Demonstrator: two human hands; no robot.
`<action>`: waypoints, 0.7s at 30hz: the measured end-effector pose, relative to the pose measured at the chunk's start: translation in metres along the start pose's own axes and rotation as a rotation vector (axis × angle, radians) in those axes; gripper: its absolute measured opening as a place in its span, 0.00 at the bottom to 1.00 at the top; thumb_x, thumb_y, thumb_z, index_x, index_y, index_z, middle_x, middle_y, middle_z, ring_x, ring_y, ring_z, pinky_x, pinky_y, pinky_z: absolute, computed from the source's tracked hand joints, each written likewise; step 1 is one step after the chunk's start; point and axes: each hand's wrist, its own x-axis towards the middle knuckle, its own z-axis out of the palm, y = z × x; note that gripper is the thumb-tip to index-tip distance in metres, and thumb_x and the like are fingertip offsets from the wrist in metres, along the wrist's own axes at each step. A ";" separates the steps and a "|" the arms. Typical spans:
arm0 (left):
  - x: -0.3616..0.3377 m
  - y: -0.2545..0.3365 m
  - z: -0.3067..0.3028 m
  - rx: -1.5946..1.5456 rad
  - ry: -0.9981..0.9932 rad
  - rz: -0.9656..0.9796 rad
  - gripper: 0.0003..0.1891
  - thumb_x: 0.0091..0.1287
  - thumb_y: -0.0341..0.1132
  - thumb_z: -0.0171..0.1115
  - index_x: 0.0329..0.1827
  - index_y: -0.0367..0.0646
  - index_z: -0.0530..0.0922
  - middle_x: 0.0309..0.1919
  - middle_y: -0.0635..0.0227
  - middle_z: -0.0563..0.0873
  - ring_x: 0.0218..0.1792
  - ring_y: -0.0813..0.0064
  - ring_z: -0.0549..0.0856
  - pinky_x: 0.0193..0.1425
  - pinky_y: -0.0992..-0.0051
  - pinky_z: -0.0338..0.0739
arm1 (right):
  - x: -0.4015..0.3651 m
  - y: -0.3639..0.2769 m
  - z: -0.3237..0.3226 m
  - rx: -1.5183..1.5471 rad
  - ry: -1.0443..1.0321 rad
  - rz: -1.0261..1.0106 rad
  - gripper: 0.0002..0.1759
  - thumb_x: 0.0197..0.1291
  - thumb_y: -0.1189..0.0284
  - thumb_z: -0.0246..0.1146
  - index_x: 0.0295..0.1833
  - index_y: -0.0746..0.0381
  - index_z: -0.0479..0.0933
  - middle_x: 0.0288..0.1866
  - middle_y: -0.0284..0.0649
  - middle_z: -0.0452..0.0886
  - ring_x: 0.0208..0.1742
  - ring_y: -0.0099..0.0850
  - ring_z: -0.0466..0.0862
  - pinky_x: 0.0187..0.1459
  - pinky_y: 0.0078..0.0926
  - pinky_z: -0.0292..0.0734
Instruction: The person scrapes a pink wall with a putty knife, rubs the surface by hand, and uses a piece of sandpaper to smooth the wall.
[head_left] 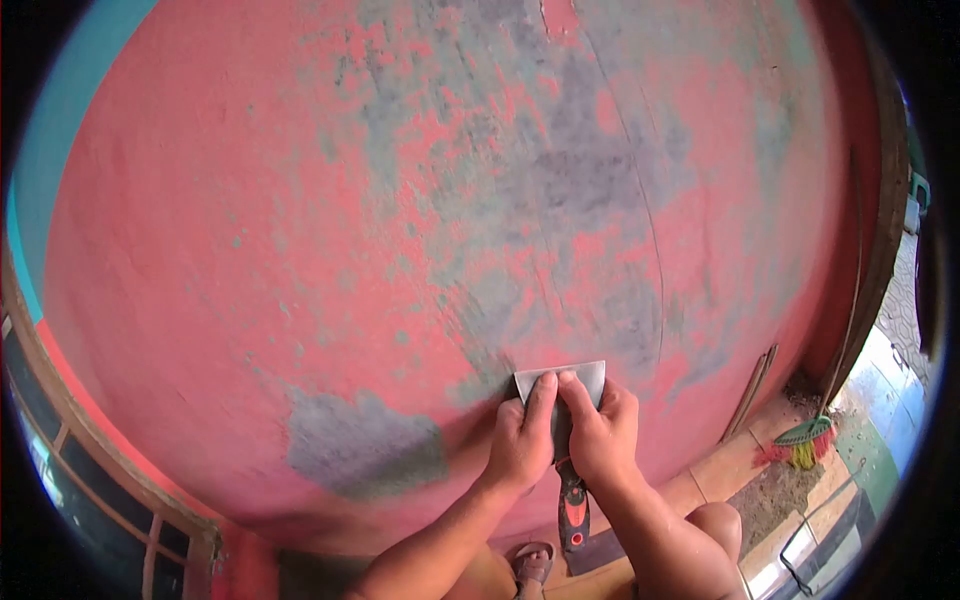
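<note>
A putty knife (573,510) with a wide metal blade and a black-and-red handle is held in front of me, blade up and handle hanging down. My left hand (523,440) grips the left side of the blade, thumb laid on its face. On the opposite side my right hand (603,430) is closed around it, its thumb beside the left one. The blade's top edge is at the pink wall (250,300); whether it touches cannot be made out. Grey and greenish bare patches show across the wall's paint, with a long thin crack on the right.
A broom (803,440) with red and yellow bristles stands at the right, by thin wooden sticks (752,392). Grey debris (780,495) lies on the tiled floor. A wooden-framed window (110,430) is at lower left. My sandalled foot (533,565) shows below.
</note>
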 end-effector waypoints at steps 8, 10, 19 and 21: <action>-0.001 -0.002 0.008 -0.052 0.046 0.010 0.22 0.82 0.47 0.50 0.49 0.34 0.84 0.40 0.71 0.86 0.43 0.85 0.81 0.46 0.78 0.76 | -0.002 -0.029 -0.002 0.022 -0.034 0.097 0.19 0.66 0.63 0.66 0.33 0.71 0.80 0.24 0.35 0.80 0.28 0.19 0.75 0.31 0.27 0.73; 0.005 -0.005 -0.002 0.053 -0.034 -0.052 0.22 0.80 0.48 0.53 0.53 0.34 0.83 0.45 0.68 0.86 0.46 0.81 0.82 0.52 0.77 0.77 | 0.002 -0.022 -0.004 0.012 -0.042 0.088 0.19 0.67 0.63 0.66 0.33 0.71 0.79 0.24 0.35 0.80 0.28 0.19 0.74 0.31 0.26 0.73; 0.002 0.002 0.008 -0.025 -0.011 -0.037 0.23 0.81 0.49 0.51 0.54 0.35 0.83 0.45 0.70 0.86 0.46 0.82 0.82 0.49 0.78 0.77 | 0.004 0.010 -0.006 -0.003 -0.018 -0.007 0.19 0.67 0.63 0.67 0.37 0.72 0.82 0.26 0.35 0.81 0.30 0.18 0.76 0.32 0.26 0.74; -0.002 0.005 0.002 0.008 -0.058 -0.108 0.25 0.82 0.49 0.50 0.55 0.32 0.83 0.42 0.69 0.87 0.45 0.83 0.82 0.48 0.79 0.77 | 0.004 -0.004 -0.009 -0.004 -0.043 0.069 0.18 0.67 0.63 0.67 0.39 0.70 0.83 0.28 0.34 0.83 0.31 0.19 0.77 0.32 0.26 0.74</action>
